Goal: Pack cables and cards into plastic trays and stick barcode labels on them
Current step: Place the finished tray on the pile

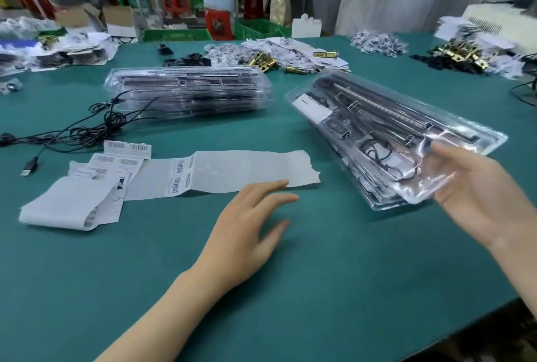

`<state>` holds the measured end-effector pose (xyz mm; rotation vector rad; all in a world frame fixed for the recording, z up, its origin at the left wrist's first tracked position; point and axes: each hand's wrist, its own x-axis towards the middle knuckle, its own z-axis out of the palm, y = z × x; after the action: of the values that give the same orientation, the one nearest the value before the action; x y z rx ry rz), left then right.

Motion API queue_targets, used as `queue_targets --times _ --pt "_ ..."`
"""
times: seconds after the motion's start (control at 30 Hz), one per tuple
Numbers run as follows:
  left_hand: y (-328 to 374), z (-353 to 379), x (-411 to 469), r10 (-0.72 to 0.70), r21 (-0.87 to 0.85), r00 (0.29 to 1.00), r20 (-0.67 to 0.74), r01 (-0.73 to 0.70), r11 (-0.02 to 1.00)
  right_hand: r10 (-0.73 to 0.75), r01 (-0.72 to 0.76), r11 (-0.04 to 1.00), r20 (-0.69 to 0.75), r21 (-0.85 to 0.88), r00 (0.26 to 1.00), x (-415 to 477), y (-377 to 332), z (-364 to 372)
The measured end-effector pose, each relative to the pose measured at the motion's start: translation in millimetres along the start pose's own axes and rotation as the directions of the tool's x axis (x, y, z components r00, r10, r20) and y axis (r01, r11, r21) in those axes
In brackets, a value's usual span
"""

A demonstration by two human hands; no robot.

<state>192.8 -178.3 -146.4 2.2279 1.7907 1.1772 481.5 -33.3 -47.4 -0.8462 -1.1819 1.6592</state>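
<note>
- worktop: green, bare patch in the lower centre of the frame; best spot to lay a tray flat for labelling
- finished tray stack, upper centre: already filled; keep it apart from the working pile
- working tray pile, right of centre: clear trays with cables and a white card inside; top tray sits skewed on the pile, near end at the right hand
- label strip, centre: mostly bare backing paper, a few barcode labels left at its left end
- loose cables, left edge: tangled, well clear of the strip
- right hand: open, fingers spread and nearly straight against the top tray's near corner, partly seen through the plastic; no clear pinch
- left hand: open, flat, empty, fingertips at the strip's lower edge
- my read: steady the tray with the right, peel one label by a corner with the left, press it onto flat plastic and smooth from the middle outwards
</note>
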Motion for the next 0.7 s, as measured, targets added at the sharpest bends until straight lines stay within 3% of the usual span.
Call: queue_targets --times 0.07,0.13,0.2,0.23,0.27,0.33,0.4,0.53,0.6,0.67,0.7 --pt "4 -4 9 -0.280 -0.349 0.960 -0.013 0.258 0.901 0.003 -0.005 1.000 0.056 0.029 0.998 -4 4 1" --pt "7 -14 25 -0.504 -0.685 0.850 0.150 0.457 0.567 -0.008 0.000 0.998 0.144 0.056 0.990 -9 11 5" --pt "8 -22 43 -0.538 -0.852 0.778 0.324 0.487 0.192 0.007 -0.029 0.996 0.242 0.088 0.970 -13 22 16" --pt "9 -26 51 -0.537 -0.886 0.771 0.343 0.456 0.088 0.028 -0.057 0.994 0.297 0.089 0.955 -13 28 22" --pt "11 -28 58 -0.549 -0.911 0.773 0.319 0.410 0.049 0.054 -0.089 0.992 0.338 0.088 0.940 -13 35 28" --pt "17 -34 68 -0.625 -0.944 0.759 0.182 0.312 0.105 0.126 -0.174 0.979 0.347 0.109 0.929 -9 44 41" --pt "21 -41 76 -0.661 -0.944 0.750 0.022 0.233 0.233 0.172 -0.203 0.973 0.236 0.114 0.956 -3 48 50" --pt "24 -67 92 -0.533 -0.803 0.789 -0.306 0.088 0.590 0.147 -0.146 0.989 0.036 -0.018 0.989 2 44 54" --pt "22 -77 100 -0.385 -0.609 0.808 -0.446 0.040 0.792 0.085 -0.084 0.995 0.018 -0.047 0.996 3 29 48" --pt "22 -80 107 -0.219 -0.281 0.820 -0.529 0.074 0.957 0.101 -0.108 0.993 0.153 0.037 0.983 6 4 38" --pt "24 -81 110 -0.119 -0.096 0.830 -0.544 0.079 0.992 0.130 -0.156 0.984 0.250 0.087 0.960 8 -6 35"
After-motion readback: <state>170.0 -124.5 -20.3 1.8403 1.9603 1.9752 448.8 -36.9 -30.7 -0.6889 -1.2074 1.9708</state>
